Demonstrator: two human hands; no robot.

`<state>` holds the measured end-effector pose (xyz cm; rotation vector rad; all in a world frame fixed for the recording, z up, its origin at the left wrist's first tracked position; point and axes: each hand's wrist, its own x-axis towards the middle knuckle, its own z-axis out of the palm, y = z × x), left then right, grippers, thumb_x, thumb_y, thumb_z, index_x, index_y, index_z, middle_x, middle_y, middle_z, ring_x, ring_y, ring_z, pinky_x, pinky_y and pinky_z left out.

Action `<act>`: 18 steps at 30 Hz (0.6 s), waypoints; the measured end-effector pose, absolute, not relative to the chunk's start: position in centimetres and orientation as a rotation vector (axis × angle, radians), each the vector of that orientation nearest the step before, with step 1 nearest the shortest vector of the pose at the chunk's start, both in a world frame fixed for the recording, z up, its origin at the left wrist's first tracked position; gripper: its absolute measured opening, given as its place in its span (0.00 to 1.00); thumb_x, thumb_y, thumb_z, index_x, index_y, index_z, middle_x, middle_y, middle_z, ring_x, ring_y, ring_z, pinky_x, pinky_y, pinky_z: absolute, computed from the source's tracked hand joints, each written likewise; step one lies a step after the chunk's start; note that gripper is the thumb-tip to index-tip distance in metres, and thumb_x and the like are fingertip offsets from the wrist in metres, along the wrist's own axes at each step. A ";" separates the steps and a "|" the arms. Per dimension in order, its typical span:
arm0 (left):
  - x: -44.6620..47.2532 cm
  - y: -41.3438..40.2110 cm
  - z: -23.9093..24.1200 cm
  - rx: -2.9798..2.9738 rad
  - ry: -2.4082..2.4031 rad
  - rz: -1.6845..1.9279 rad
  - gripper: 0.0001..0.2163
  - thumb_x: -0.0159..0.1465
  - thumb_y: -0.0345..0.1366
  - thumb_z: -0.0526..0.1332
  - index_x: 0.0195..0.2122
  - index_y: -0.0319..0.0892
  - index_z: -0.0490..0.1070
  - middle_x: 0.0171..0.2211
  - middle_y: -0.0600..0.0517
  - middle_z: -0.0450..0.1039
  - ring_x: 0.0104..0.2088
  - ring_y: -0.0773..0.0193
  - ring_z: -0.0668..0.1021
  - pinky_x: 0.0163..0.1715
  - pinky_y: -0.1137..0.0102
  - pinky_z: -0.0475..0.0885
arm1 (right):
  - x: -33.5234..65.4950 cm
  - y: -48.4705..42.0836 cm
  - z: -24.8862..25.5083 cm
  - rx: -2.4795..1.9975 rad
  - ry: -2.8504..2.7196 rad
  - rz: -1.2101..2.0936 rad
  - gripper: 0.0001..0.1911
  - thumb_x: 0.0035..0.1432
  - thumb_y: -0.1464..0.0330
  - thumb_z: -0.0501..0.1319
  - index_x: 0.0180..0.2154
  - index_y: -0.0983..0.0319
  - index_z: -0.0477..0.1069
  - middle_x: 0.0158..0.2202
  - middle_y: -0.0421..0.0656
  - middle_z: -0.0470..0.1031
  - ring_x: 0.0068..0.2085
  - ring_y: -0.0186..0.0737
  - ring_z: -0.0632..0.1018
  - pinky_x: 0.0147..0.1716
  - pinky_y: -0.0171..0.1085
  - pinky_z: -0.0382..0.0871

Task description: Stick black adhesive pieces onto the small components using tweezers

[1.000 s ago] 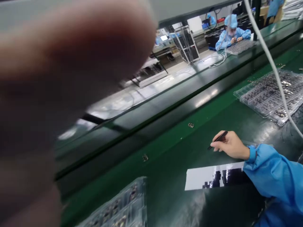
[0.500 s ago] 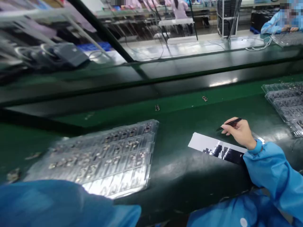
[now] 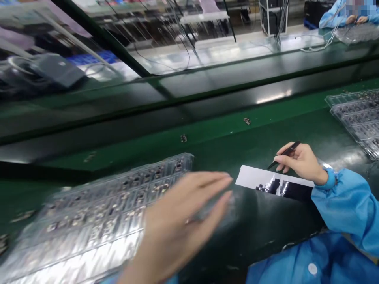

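Observation:
My left hand (image 3: 180, 221), blurred by motion, reaches over the right end of a clear plastic tray (image 3: 166, 161). Its fingers are stretched out, with the thumb apart, and I make out nothing held in it. On the right, my right hand (image 3: 299, 159) pinches slim black tweezers (image 3: 286, 153), their tip pointing down and left by the upper edge of a white strip of sheet (image 3: 248, 178). Black pieces (image 3: 296, 190) sit on that strip, and my right sleeve covers its right end. Small metallic parts (image 3: 111, 211) lie in rows in the tray.
Another clear tray of parts (image 3: 359, 118) lies at the right edge. Two loose parts, one left (image 3: 183, 138) and one right (image 3: 246, 121), rest along the back of the green table (image 3: 219, 148). Behind a ledge, a person in blue (image 3: 334, 15) sits at the upper right.
My left hand has come into view from below, across the left tray. The tweezers' tip has lowered towards the white strip. The whole view has shifted slightly.

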<state>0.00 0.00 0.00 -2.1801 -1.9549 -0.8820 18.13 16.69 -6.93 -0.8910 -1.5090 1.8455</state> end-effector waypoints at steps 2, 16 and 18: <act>1.4 0.0 -4.2 -2.297 -1.958 -0.742 0.07 0.63 0.33 0.55 0.37 0.43 0.73 0.32 0.52 0.73 0.32 0.66 0.74 0.29 0.71 0.71 | 17.5 16.4 -7.4 -0.913 -1.516 1.937 0.18 0.40 0.62 0.69 0.28 0.67 0.67 0.17 0.40 0.71 0.20 0.37 0.77 0.15 0.30 0.68; 4.7 -0.2 -12.3 -2.154 -2.214 -0.333 0.13 0.65 0.35 0.52 0.48 0.40 0.69 0.30 0.51 0.66 0.30 0.64 0.68 0.24 0.70 0.62 | 15.6 15.5 -11.8 -1.031 -1.723 1.995 0.15 0.41 0.64 0.68 0.26 0.66 0.67 0.17 0.38 0.70 0.20 0.34 0.75 0.18 0.29 0.67; 4.7 -0.3 -12.4 -2.163 -2.232 -0.344 0.13 0.65 0.35 0.52 0.48 0.40 0.69 0.30 0.51 0.66 0.30 0.64 0.68 0.24 0.70 0.62 | 15.6 15.5 -11.8 -1.022 -1.753 1.983 0.14 0.42 0.65 0.68 0.26 0.66 0.67 0.18 0.38 0.70 0.21 0.34 0.75 0.19 0.30 0.67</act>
